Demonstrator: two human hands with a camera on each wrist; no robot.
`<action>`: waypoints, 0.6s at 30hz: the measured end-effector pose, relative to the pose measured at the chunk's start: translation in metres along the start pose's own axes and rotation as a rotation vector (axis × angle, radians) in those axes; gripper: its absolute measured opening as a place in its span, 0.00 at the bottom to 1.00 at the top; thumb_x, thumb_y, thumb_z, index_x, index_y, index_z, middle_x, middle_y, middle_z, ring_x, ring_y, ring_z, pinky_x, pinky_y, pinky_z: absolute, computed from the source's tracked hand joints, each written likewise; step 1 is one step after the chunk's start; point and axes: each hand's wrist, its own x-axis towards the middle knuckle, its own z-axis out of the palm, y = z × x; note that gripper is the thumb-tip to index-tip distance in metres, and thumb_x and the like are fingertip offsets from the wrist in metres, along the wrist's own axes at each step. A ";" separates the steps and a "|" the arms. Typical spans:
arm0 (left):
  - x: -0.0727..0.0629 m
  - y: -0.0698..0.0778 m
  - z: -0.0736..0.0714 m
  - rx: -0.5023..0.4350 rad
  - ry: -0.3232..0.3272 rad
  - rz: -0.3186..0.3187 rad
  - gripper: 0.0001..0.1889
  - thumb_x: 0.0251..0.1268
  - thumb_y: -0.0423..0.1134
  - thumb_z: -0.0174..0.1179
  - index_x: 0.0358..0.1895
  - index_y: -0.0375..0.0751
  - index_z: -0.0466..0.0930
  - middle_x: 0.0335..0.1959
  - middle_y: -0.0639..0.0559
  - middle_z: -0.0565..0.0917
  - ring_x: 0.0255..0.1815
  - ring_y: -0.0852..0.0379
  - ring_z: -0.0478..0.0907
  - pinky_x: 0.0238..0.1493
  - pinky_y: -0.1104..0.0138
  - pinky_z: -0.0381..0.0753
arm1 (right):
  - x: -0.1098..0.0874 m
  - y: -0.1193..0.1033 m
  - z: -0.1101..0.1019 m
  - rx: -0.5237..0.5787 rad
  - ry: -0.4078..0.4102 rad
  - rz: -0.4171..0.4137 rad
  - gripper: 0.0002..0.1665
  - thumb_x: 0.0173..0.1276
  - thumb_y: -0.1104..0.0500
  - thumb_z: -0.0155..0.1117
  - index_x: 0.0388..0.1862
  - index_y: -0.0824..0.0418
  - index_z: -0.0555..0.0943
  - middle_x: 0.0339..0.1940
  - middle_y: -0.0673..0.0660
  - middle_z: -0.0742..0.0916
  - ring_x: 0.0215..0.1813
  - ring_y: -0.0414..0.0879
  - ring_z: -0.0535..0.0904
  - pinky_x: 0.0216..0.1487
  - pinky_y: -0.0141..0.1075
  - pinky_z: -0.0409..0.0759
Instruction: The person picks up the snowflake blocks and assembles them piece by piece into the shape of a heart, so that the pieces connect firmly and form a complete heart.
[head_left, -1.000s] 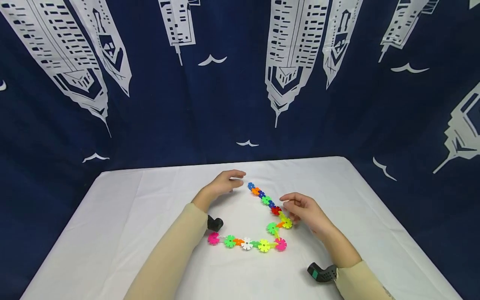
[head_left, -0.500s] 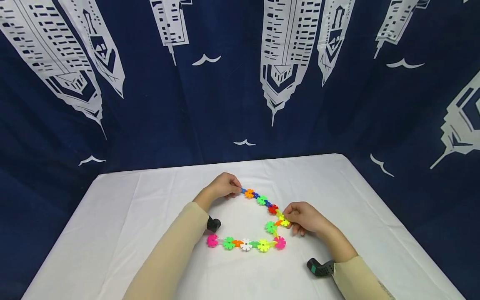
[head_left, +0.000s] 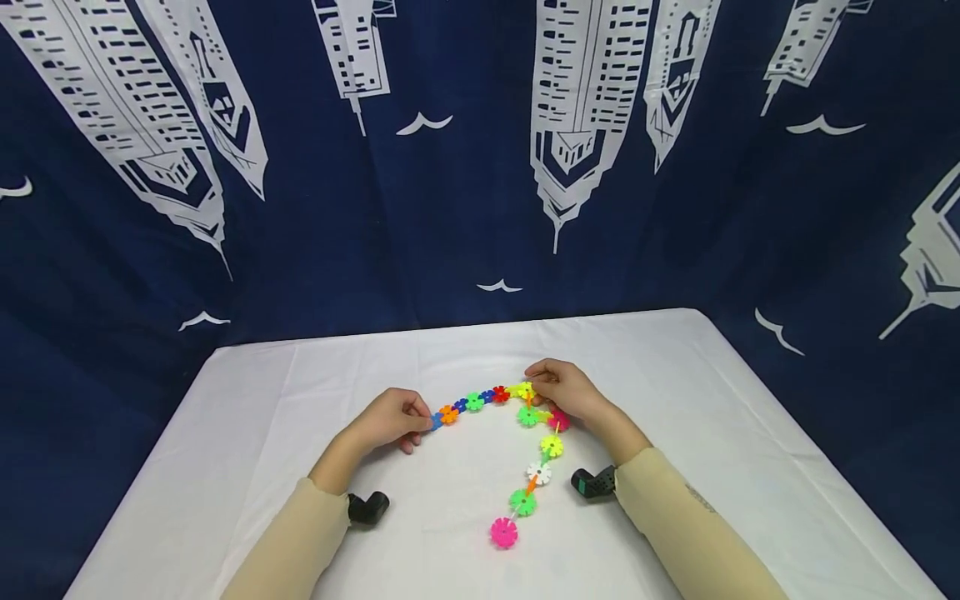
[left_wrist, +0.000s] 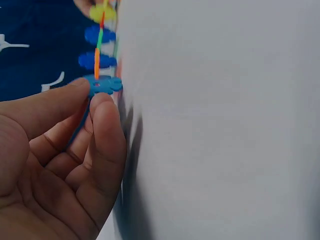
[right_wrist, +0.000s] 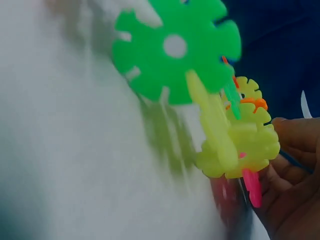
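A chain of colourful flower-shaped interlocking discs bends across the white table. My left hand pinches the light blue disc at the chain's left end between thumb and fingertip. At the bend, my right hand holds the chain by a yellow disc, its fingertips partly hidden behind the pieces. From there the chain runs past a pink disc and a white disc toward the near side, ending in another pink disc. A green disc looms close in the right wrist view.
White cloth covers the table. Behind it hangs a dark blue curtain printed with white buildings and birds. A black device sits by the left wrist, another black device by the right.
Both hands, first apart from the chain, have taken hold of it. The left hand has drawn its end left and nearer; the right has shifted up and left. The tail has swung toward the near side.
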 end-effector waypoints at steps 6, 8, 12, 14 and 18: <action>-0.032 -0.009 0.007 -0.040 -0.017 0.019 0.06 0.65 0.31 0.65 0.38 0.34 0.78 0.24 0.47 0.79 0.19 0.58 0.77 0.21 0.65 0.85 | -0.005 -0.015 -0.001 -0.181 0.126 -0.116 0.15 0.75 0.59 0.58 0.57 0.63 0.80 0.51 0.61 0.86 0.48 0.50 0.82 0.48 0.37 0.83; -0.039 -0.009 0.009 -0.013 -0.054 0.034 0.05 0.66 0.32 0.64 0.38 0.35 0.78 0.23 0.47 0.79 0.18 0.58 0.77 0.21 0.65 0.84 | -0.018 -0.017 -0.009 -0.288 0.185 -0.111 0.13 0.74 0.58 0.59 0.53 0.62 0.81 0.45 0.59 0.86 0.44 0.49 0.80 0.43 0.37 0.80; -0.047 -0.004 0.009 0.053 -0.120 0.056 0.07 0.68 0.37 0.63 0.36 0.36 0.79 0.23 0.48 0.80 0.15 0.59 0.75 0.19 0.65 0.83 | -0.047 -0.014 -0.023 -0.381 0.076 0.021 0.12 0.72 0.53 0.63 0.46 0.60 0.81 0.27 0.56 0.84 0.25 0.46 0.76 0.27 0.35 0.75; -0.048 -0.002 0.008 0.067 -0.140 0.053 0.10 0.69 0.39 0.62 0.34 0.35 0.80 0.22 0.49 0.81 0.15 0.59 0.74 0.19 0.66 0.83 | -0.055 -0.010 -0.026 -0.322 -0.057 0.091 0.16 0.72 0.50 0.64 0.48 0.60 0.79 0.24 0.56 0.83 0.21 0.44 0.75 0.23 0.35 0.76; -0.049 -0.001 0.010 0.079 -0.197 0.027 0.14 0.71 0.42 0.60 0.30 0.35 0.81 0.20 0.50 0.81 0.13 0.60 0.72 0.18 0.69 0.81 | -0.055 -0.004 -0.021 -0.135 -0.220 0.114 0.25 0.72 0.50 0.64 0.61 0.62 0.74 0.30 0.56 0.87 0.21 0.43 0.79 0.22 0.34 0.79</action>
